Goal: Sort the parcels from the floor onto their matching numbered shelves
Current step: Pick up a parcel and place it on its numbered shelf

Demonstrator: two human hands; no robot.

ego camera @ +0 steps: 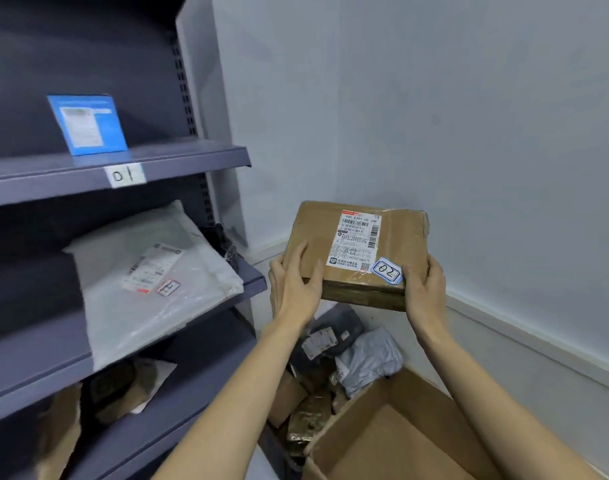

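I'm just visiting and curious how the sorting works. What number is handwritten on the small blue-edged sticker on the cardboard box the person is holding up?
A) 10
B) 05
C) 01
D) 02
D: the blue-edged sticker at the near right corner of the cardboard box, held between the left hand and the right hand, reads 02.

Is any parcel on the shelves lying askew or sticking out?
Yes. The large white plastic mailer bag on the middle grey metal shelf lies tilted, its corner overhanging the shelf's front edge. The blue flat parcel above stands leaning against the back.
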